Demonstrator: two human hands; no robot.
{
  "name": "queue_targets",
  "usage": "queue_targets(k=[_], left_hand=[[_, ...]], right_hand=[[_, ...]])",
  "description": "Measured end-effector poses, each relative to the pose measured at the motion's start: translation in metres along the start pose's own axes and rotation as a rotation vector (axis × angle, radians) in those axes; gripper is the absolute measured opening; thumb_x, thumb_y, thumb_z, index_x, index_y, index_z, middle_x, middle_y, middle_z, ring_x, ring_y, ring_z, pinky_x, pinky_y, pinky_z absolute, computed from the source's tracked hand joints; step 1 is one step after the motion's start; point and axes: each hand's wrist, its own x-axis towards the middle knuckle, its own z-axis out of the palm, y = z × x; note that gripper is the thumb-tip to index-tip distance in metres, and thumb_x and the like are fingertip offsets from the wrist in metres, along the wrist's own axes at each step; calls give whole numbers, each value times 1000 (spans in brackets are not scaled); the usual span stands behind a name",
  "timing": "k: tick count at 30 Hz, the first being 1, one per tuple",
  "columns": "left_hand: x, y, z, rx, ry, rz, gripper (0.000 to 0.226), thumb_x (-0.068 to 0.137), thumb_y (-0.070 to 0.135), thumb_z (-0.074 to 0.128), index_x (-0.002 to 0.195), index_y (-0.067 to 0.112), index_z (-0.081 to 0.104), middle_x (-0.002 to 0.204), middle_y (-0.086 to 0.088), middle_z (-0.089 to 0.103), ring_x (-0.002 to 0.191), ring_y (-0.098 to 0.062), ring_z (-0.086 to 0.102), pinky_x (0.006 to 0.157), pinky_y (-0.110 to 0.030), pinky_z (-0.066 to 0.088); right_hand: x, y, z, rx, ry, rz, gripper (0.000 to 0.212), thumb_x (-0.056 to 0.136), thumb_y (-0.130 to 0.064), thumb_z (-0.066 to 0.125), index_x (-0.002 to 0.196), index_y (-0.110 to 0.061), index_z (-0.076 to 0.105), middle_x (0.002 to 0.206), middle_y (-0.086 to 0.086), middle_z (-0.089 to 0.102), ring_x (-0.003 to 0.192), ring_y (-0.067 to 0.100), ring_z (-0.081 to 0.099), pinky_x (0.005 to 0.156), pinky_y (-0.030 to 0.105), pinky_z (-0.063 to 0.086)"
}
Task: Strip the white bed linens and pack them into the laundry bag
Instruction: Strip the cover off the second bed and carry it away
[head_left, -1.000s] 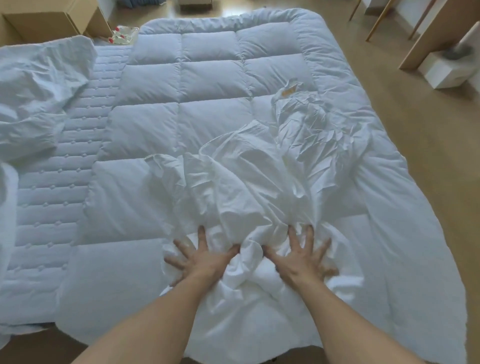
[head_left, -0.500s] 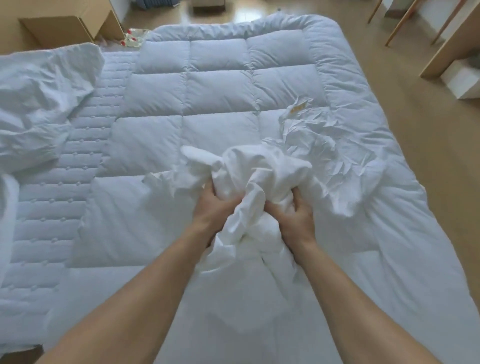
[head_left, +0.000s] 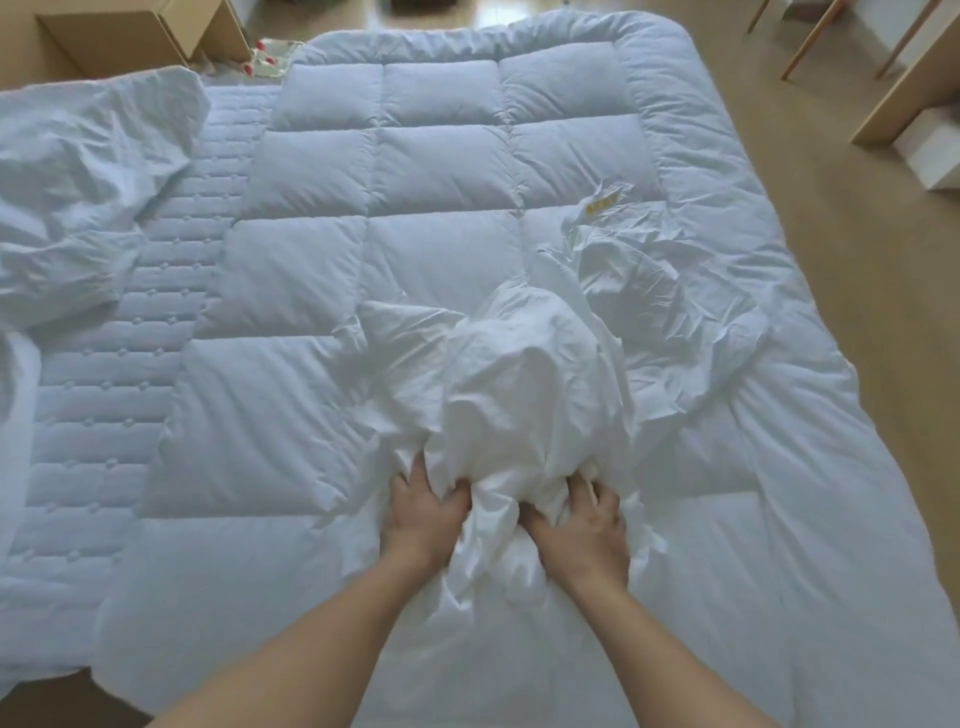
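Nearest the camera, two bare forearms are stretched out over the bed. The left hand is dug into the gathered base of a crumpled white sheet, with the fingers curled round a fold of it. The right hand is clamped on the other side of the same bunch, its fingers bent into the cloth. The sheet is heaped up between and just beyond the two hands, on top of the quilted duvet, and its wrinkled remainder is spread away to the right. A small yellow label is shown at the far edge of that wrinkled part. Off to the left, the stitched mattress pad is laid bare, and a second rumpled white linen is piled on it. Further off, past the bed's far left corner, a cardboard box and a clear packet with red bits are seen. Wooden floor is seen along the right.
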Motion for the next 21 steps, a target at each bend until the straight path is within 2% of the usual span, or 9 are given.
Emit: queue_targets(k=[2, 4, 7, 10, 12, 15, 18, 19, 21], left_hand=[[0, 15, -12, 88, 150, 85, 92, 84, 52, 62, 156, 30, 9, 159, -9, 12, 148, -31, 14, 116, -53, 23], [2, 30, -24, 181, 287, 337, 98, 81, 52, 59, 156, 37, -1, 165, -4, -8, 152, -28, -10, 116, -59, 12], [17, 53, -33, 319, 316, 708, 76, 87, 58, 37, 156, 44, 8, 167, -1, -12, 151, -27, -21, 113, -64, 4], [36, 56, -27, 465, 43, 619, 63, 94, 64, 18, 155, 48, 14, 167, 10, -12, 149, -20, -26, 113, -67, -3], [41, 36, -15, 559, -134, 473, 59, 98, 63, 16, 154, 48, 13, 167, 12, -7, 152, -21, -19, 116, -66, 0], [46, 24, -6, 674, -240, 374, 58, 97, 64, 16, 152, 48, 18, 167, 12, 1, 153, -24, -5, 115, -66, 3], [66, 63, -11, 645, -102, 407, 57, 94, 64, 15, 138, 40, 41, 153, 4, 37, 142, -26, 27, 111, -68, 11], [74, 80, -12, 588, 3, 423, 62, 90, 66, 16, 137, 36, 43, 147, 3, 42, 138, -25, 31, 111, -66, 13], [95, 109, -12, 443, 152, 395, 78, 80, 75, 15, 144, 34, 34, 152, 3, 31, 143, -24, 19, 114, -63, 10]], right_hand=[[-1, -15, -12, -72, 156, -65, 84, 72, -74, 63, 140, -27, 48, 149, 5, 36, 137, 32, 30, 111, 52, 30], [1, -26, -21, 0, 325, -219, 93, 71, -68, 72, 144, -18, 43, 155, 8, 33, 145, 32, 23, 113, 57, 26], [15, -37, -33, -10, 311, -451, 106, 77, -68, 65, 158, -39, 3, 168, -1, -3, 155, 22, -11, 117, 56, 9], [31, -37, -31, -172, 49, -477, 81, 88, -70, 44, 155, -52, 3, 167, -14, -14, 151, 13, -24, 118, 62, -1], [32, -24, -21, -281, -93, -408, 70, 93, -71, 35, 156, -50, 12, 168, -15, -7, 153, 13, -18, 120, 61, 1], [32, -17, -17, -316, -206, -335, 62, 94, -72, 27, 152, -48, 28, 166, -12, 13, 154, 12, 0, 118, 59, 4], [58, -45, -40, -153, 74, -330, 71, 85, -77, 17, 134, -42, 55, 141, -9, 51, 137, 18, 39, 113, 58, 17], [72, -55, -50, -111, 168, -317, 78, 81, -80, 16, 137, -41, 53, 143, -6, 50, 137, 20, 38, 113, 59, 16], [107, -69, -66, -98, 183, -260, 86, 78, -86, 22, 151, -42, 33, 159, -3, 26, 149, 23, 13, 115, 63, 9]])
